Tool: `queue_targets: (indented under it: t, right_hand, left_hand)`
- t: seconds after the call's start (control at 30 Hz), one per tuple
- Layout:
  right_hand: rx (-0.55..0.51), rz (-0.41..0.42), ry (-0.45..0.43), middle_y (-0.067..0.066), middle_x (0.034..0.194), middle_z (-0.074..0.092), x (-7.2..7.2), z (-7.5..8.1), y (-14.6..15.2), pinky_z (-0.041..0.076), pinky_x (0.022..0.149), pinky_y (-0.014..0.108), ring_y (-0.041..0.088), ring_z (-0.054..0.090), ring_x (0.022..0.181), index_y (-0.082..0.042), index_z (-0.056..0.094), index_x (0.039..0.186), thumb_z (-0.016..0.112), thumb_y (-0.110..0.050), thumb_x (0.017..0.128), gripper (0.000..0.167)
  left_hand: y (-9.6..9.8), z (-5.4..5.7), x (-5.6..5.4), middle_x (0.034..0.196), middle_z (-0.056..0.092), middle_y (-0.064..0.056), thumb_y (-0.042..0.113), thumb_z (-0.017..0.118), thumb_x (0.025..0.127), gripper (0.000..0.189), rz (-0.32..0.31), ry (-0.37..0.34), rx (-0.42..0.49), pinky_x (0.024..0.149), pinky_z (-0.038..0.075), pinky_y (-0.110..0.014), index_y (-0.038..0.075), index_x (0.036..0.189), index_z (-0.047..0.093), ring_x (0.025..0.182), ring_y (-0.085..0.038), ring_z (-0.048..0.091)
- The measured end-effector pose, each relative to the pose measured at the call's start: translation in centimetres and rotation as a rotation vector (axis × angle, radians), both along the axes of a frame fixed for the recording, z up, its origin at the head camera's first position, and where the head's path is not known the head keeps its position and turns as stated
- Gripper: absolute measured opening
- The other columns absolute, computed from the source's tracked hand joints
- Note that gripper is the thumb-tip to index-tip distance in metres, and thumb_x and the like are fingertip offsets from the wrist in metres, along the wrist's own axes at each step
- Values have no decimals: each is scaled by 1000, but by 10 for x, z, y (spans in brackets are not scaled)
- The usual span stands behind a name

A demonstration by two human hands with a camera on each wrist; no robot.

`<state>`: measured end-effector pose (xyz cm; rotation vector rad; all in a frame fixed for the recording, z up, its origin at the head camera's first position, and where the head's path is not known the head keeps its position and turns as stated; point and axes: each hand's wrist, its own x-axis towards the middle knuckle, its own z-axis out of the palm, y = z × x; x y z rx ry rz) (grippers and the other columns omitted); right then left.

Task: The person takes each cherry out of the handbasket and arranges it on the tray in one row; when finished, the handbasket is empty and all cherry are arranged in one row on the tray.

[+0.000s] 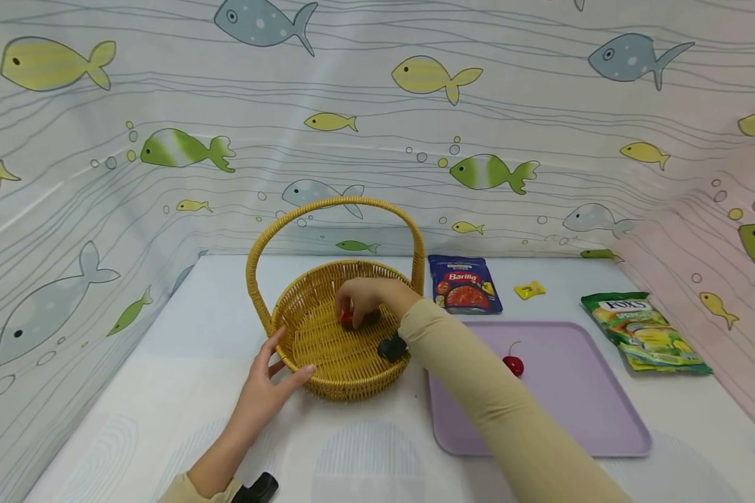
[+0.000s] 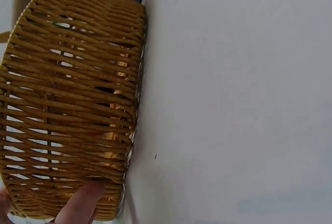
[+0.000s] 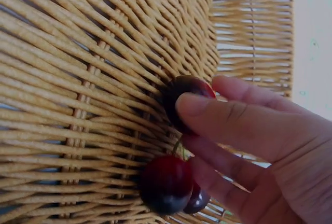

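My right hand (image 1: 368, 297) reaches into the yellow wicker basket (image 1: 327, 353). In the right wrist view, the thumb and fingers of this hand (image 3: 259, 136) pinch a dark red cherry (image 3: 179, 105) close over the woven bottom. Just below it hangs or lies another cherry (image 3: 165, 182), with a green stem, and a darker one (image 3: 198, 200) shows behind that. My left hand (image 1: 267, 391) touches the basket's front left side with spread, nearly straight fingers, its thumb at the rim. The left wrist view shows a fingertip (image 2: 96, 189) against the basket's outer wall (image 2: 67, 115).
Right of the basket lies a purple tray (image 1: 579, 419) with a stemmed cherry (image 1: 513, 365) on it, partly behind my right sleeve. Farther back are a Barilla pouch (image 1: 465, 286), a small yellow packet (image 1: 530, 290) and a green FOX'S bag (image 1: 648, 335). The basket's tall handle (image 1: 336, 201) arches overhead.
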<state>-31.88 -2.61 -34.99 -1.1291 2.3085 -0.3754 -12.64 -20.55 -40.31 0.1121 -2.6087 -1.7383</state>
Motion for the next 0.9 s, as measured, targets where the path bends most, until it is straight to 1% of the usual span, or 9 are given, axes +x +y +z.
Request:
queue_targets:
  t: [0.13,0.23,0.33,0.4,0.47,0.5,0.73,0.9]
  right_hand:
    - [43,21,27,-3,98,62,3,1,-1,47,68,24,10,56,86,-12,70,102,74,0,77,28]
    - [35,6,13,-4,96,62,5,6,0,48,63,27,12,56,77,-14,70,100,72,3,77,28]
    - [1,22,13,-5,97,62,8,14,0,49,65,26,11,58,80,-13,69,104,72,3,78,31]
    - [-26,50,24,-5,99,62,11,21,2,50,69,25,11,59,85,-12,68,107,72,3,78,33]
    - [-55,94,57,-4,100,62,14,29,4,48,72,21,10,59,90,-9,67,110,73,1,78,35]
    - [-66,105,62,-4,101,62,15,32,6,48,73,21,10,58,91,-9,67,111,73,2,78,35]
    - [-140,156,112,-4,100,62,36,57,28,47,75,20,8,57,90,-10,66,109,71,0,81,31]
    - [-183,196,125,-5,98,62,50,62,49,47,77,20,6,57,89,-13,65,105,70,-1,82,26]
  left_hand:
    - [1,1,-2,153,6,-10,37,68,85,85,-14,11,2,90,39,-58,26,150,14,130,-42,29]
    - [2,3,-3,154,5,-11,36,67,86,85,-23,13,4,90,40,-58,25,150,13,130,-42,29]
    - [2,4,-3,154,5,-11,37,68,85,85,-19,4,5,90,39,-58,26,150,13,130,-41,29]
    - [2,5,-1,153,6,-11,37,68,85,85,-17,7,0,89,39,-59,25,150,14,129,-42,29]
    - [2,5,-1,153,6,-11,38,68,85,86,-12,6,0,89,38,-60,25,150,14,130,-42,29]
    - [2,5,-1,153,7,-11,38,68,85,86,-11,6,-2,89,38,-61,24,150,14,129,-42,29]
    - [1,2,0,153,8,-10,38,69,84,86,4,1,-5,89,38,-61,26,150,15,129,-42,29]
    - [1,2,1,153,8,-10,40,69,84,86,9,-4,-11,89,38,-61,26,150,15,129,-42,30]
